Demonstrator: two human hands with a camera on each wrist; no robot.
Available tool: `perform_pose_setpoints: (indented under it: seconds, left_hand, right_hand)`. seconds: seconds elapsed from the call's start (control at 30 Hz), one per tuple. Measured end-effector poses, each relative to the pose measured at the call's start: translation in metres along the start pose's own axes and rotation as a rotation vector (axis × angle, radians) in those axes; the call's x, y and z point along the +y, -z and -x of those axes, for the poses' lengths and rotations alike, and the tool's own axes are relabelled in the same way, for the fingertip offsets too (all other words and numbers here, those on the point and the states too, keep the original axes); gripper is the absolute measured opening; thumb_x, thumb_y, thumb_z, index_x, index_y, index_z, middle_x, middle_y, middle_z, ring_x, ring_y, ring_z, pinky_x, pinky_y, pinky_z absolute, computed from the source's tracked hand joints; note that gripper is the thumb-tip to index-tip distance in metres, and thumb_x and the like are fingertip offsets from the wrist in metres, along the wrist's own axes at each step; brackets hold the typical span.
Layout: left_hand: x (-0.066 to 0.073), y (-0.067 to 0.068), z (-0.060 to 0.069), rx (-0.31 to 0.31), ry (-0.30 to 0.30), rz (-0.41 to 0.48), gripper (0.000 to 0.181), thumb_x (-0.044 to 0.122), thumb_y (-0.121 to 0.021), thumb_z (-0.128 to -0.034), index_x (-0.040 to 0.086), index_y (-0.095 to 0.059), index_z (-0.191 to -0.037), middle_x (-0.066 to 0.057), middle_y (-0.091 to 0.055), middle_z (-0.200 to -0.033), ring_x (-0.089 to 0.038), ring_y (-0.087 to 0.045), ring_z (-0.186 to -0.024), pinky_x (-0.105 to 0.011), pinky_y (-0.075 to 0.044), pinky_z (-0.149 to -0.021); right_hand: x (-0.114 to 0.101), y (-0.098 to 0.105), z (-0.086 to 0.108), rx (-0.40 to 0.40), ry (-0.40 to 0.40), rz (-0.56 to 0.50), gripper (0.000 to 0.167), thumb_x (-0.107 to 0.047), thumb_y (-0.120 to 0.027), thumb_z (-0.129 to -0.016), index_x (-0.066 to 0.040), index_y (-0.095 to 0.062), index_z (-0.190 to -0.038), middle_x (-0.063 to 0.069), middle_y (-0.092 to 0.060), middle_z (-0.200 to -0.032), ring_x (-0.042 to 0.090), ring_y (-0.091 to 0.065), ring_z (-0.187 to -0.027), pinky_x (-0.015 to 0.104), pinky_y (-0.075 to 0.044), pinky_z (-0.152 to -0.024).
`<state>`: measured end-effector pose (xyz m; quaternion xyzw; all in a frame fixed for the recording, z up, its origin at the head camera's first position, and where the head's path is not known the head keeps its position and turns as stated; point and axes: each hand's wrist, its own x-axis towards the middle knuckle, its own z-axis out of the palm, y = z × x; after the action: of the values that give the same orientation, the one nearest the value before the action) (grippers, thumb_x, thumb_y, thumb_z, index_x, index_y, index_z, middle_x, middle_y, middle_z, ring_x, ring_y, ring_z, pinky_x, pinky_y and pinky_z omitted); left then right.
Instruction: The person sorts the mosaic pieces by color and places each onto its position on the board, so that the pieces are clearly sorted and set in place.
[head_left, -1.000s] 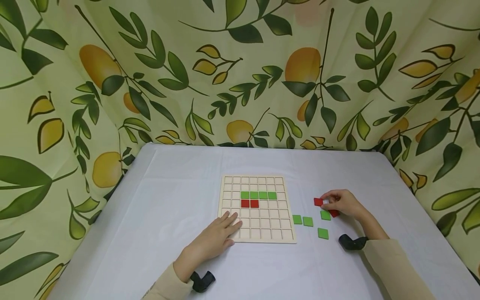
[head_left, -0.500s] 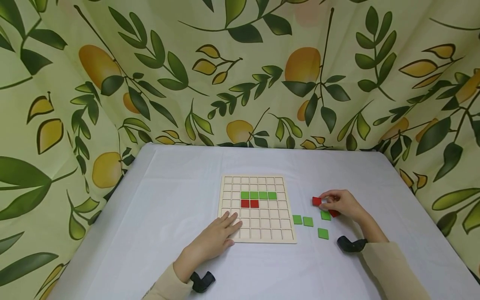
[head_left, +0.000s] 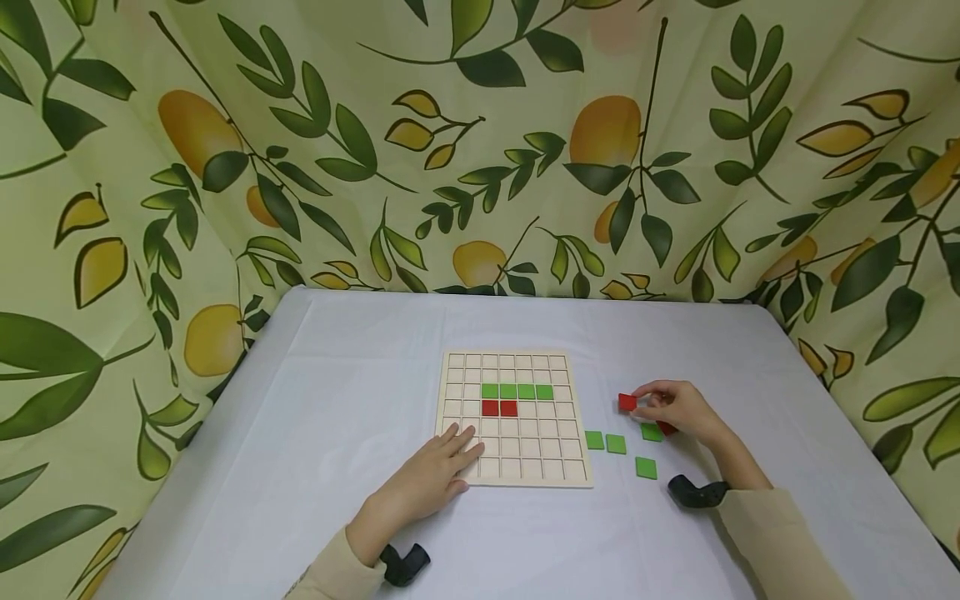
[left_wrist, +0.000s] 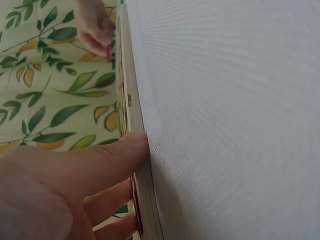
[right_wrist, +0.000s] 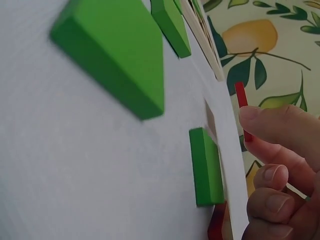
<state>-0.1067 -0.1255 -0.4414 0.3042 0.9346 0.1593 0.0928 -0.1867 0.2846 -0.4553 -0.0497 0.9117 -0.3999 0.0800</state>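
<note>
A wooden grid board [head_left: 529, 451] lies on the white table, four green tiles in one row and two red tiles [head_left: 508, 408] in the row below. My left hand [head_left: 427, 477] rests on its near left corner, fingers spread; in the left wrist view the thumb [left_wrist: 120, 155] lies against the board's edge [left_wrist: 131, 85]. Right of the board, my right hand [head_left: 684, 407] pinches a red tile [head_left: 627, 402] between thumb and finger; in the right wrist view this tile [right_wrist: 240, 95] is held raised off the table, its other fingers curled.
Loose green tiles lie right of the board: two side by side [head_left: 616, 444], one nearer the front [head_left: 646, 467], and one [head_left: 651, 432] beside a red tile [head_left: 667, 428] partly under my right hand. A patterned curtain [head_left: 480, 167] hangs behind the table.
My right hand has moved slightly left with the red tile pinched in it. The left hand and the board have stayed in place.
</note>
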Motion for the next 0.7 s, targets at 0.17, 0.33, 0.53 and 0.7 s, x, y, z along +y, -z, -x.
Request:
perform_pose_setpoints:
  seconds: [0.17,0.33,0.53,0.7]
  left_hand:
    - [0.000,-0.001,-0.001,0.000,0.000,0.000,0.053,0.021,-0.062,-0.0923,0.009,-0.048,-0.142,-0.015,-0.039,-0.154,-0.039,-0.033,-0.145,-0.051,-0.035,-0.117]
    - [0.000,-0.001,-0.001,-0.001,0.004,-0.003,0.053,0.021,-0.062,-0.0926,0.009,-0.048,-0.142,-0.015,-0.038,-0.155,-0.038,-0.033,-0.145,-0.051,-0.034,-0.117]
    - [0.000,-0.001,-0.001,-0.005,0.011,-0.002,0.053,0.021,-0.062,-0.0927,0.010,-0.048,-0.143,-0.014,-0.038,-0.155,-0.037,-0.032,-0.146,-0.051,-0.034,-0.117]
    - [-0.001,-0.001,-0.001,-0.013,0.015,-0.006,0.053,0.022,-0.061,-0.0929,0.011,-0.047,-0.143,-0.013,-0.038,-0.155,-0.037,-0.032,-0.146,-0.051,-0.034,-0.117]
  right_hand:
    - [-0.006,-0.004,0.000,0.008,0.000,0.014,0.034,-0.013,-0.075,-0.081,0.005,-0.066,-0.109,0.000,-0.044,-0.069,0.006,-0.042,-0.064,0.020,-0.035,-0.054]
    - [-0.013,-0.008,0.000,0.006,0.004,0.016,0.033,-0.013,-0.075,-0.081,0.004,-0.067,-0.108,0.000,-0.045,-0.069,0.007,-0.042,-0.061,0.020,-0.035,-0.050]
    - [-0.019,-0.012,0.000,0.003,0.041,0.017,0.032,-0.012,-0.075,-0.080,0.005,-0.067,-0.106,0.001,-0.047,-0.069,0.007,-0.043,-0.062,0.019,-0.036,-0.051]
    - [-0.023,-0.016,-0.001,0.005,0.067,0.020,0.029,-0.009,-0.074,-0.080,0.005,-0.067,-0.104,0.001,-0.046,-0.068,0.007,-0.042,-0.060,0.018,-0.036,-0.051]
